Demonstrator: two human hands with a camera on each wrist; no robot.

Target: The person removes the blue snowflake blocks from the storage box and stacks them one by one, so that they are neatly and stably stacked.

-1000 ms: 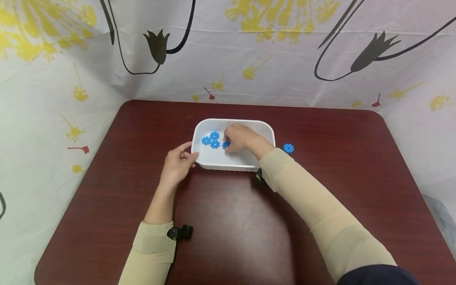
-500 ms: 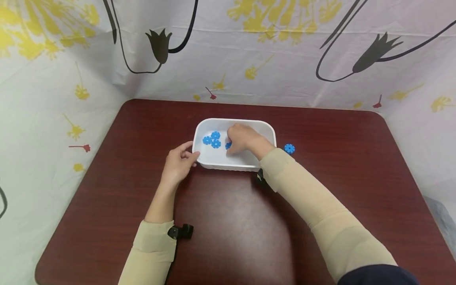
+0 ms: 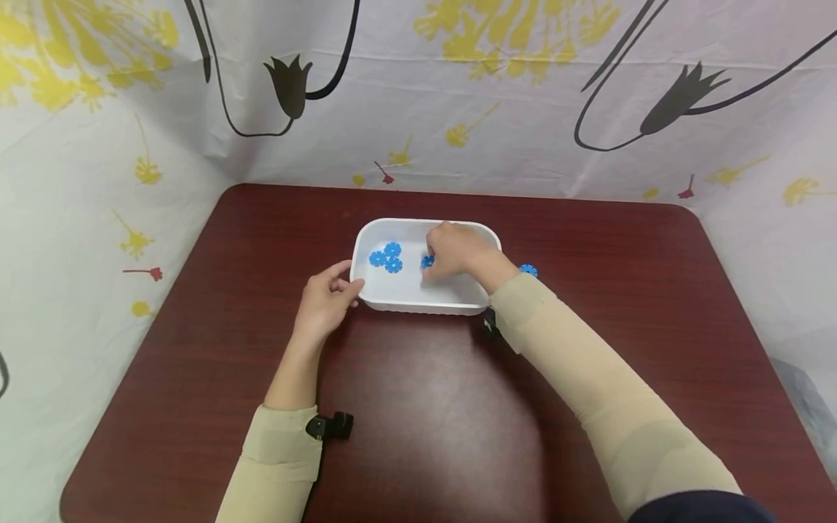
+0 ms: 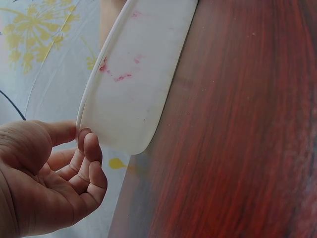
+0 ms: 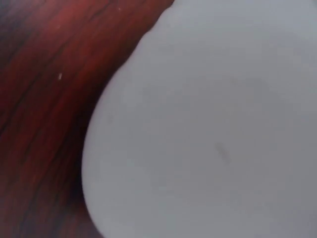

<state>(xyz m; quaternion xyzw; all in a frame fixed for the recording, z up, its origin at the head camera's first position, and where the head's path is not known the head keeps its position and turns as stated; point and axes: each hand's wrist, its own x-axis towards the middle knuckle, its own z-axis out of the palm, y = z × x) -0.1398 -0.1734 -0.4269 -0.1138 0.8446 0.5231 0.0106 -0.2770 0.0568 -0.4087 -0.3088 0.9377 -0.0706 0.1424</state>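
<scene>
The right hand's grip [image 3: 458,250] pinches a blue disc [image 3: 427,261] inside the white tray [image 3: 408,293], whose long axis runs sideways, with a three-disc cluster [image 3: 393,266] just left of that grip, while the left hand [image 3: 325,299] pinches the tray's left end.

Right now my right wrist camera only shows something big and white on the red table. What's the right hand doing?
Observer: The head view shows the right hand inside the white tub, pinching a blue piece.
Child: Cool! Are there more in there?
Observer: Yes, three others lie bunched toward the tub's left end.
Child: And what about the other hand?
Observer: The left hand pinches the tub's rim at that end.
</scene>
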